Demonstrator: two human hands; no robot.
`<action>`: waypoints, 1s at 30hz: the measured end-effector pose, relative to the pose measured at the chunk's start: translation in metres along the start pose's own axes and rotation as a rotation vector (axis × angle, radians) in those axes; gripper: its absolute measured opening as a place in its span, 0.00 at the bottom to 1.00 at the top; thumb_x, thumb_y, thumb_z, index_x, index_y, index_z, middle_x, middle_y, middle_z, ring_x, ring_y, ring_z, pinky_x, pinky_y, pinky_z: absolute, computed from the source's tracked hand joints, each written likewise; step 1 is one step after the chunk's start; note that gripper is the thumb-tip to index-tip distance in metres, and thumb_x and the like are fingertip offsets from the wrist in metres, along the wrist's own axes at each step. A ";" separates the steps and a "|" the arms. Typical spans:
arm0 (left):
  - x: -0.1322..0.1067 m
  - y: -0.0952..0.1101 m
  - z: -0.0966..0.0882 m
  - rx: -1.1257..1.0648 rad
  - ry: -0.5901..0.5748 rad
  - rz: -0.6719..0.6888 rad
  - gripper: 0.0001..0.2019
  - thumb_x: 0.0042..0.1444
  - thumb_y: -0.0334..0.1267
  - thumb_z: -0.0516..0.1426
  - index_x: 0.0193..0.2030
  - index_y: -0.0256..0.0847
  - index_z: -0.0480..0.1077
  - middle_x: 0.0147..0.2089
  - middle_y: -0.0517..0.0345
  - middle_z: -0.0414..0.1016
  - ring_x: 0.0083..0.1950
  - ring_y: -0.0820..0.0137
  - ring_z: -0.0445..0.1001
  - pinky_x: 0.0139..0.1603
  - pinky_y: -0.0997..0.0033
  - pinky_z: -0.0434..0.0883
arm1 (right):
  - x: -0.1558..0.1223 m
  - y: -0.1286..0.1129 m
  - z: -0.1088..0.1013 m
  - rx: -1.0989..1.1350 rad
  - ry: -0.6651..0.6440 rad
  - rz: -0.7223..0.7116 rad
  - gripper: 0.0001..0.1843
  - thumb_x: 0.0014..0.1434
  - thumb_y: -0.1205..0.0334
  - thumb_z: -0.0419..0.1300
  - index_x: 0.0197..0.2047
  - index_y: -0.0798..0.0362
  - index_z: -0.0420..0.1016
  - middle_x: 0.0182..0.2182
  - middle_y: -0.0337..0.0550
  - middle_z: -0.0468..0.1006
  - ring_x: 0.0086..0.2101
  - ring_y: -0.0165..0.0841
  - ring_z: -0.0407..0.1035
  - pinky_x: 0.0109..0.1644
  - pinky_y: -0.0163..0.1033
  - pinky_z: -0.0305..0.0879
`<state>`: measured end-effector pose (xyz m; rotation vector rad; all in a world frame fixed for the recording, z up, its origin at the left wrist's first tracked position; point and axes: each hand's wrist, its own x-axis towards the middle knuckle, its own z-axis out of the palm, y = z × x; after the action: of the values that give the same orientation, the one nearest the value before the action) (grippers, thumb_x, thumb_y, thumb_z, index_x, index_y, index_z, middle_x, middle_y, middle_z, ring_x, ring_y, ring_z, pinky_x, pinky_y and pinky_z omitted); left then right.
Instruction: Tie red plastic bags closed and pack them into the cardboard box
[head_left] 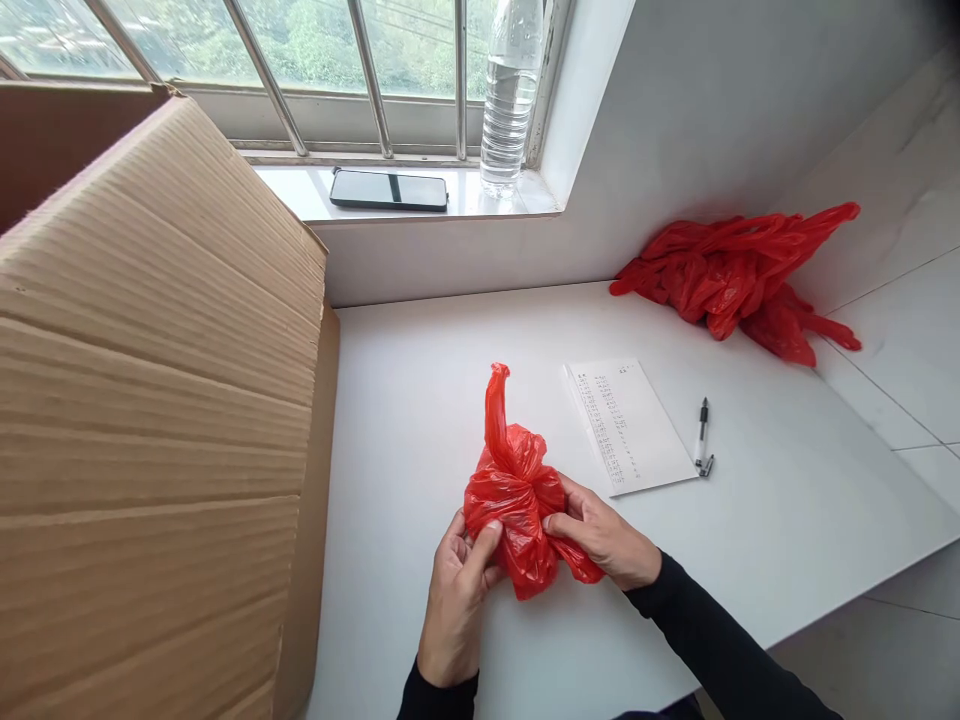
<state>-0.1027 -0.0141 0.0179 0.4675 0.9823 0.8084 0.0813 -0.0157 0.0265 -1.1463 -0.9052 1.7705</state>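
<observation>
The left hand [457,590] and the right hand [600,535] are gripping a crumpled red plastic bag [517,500] from opposite sides, just above the white table [787,520]. The left thumb and fingers are closing narrowly on the bag's lower left side. The right fingers are curling around its right side, with the thumb pressing on the front. One twisted handle of the bag is sticking upright above the bundle. Both forearms are wearing black sleeves [720,650].

The bag is sitting near the front edge of the table, between a large cardboard box [157,400] on the left and a printed sheet of paper [626,425] on the right. A pen [703,438] is lying just beside the sheet's right edge, apart from it. A heap of further red bags [739,270] is resting in the far right corner, touching the wall, well apart from the hands.

On the window sill [300,195], a dark phone [388,189] is lying flat, and a clear water bottle [510,95] is standing upright near it, against the window frame.
</observation>
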 end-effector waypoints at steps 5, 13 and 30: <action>0.000 0.006 0.002 -0.036 -0.022 -0.006 0.20 0.61 0.46 0.60 0.58 0.42 0.72 0.53 0.47 0.76 0.52 0.59 0.75 0.46 0.65 0.75 | 0.001 0.000 -0.002 -0.060 0.008 0.017 0.19 0.60 0.66 0.57 0.55 0.50 0.72 0.39 0.39 0.78 0.38 0.34 0.69 0.48 0.43 0.66; 0.009 0.006 0.004 -0.162 0.047 0.008 0.17 0.56 0.40 0.65 0.51 0.41 0.73 0.51 0.51 0.78 0.50 0.61 0.77 0.48 0.67 0.74 | -0.005 -0.002 -0.004 -0.051 -0.075 -0.014 0.23 0.59 0.67 0.62 0.58 0.49 0.69 0.47 0.42 0.76 0.43 0.35 0.70 0.51 0.43 0.66; -0.002 0.008 -0.002 -0.054 0.019 -0.025 0.32 0.53 0.44 0.68 0.63 0.40 0.67 0.56 0.43 0.77 0.51 0.57 0.78 0.49 0.64 0.76 | -0.004 0.001 0.001 0.127 -0.086 0.023 0.24 0.65 0.53 0.62 0.61 0.49 0.62 0.50 0.47 0.76 0.46 0.35 0.73 0.55 0.45 0.68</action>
<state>-0.1079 -0.0106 0.0232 0.4006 0.9798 0.8160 0.0816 -0.0201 0.0274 -1.0094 -0.8205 1.8801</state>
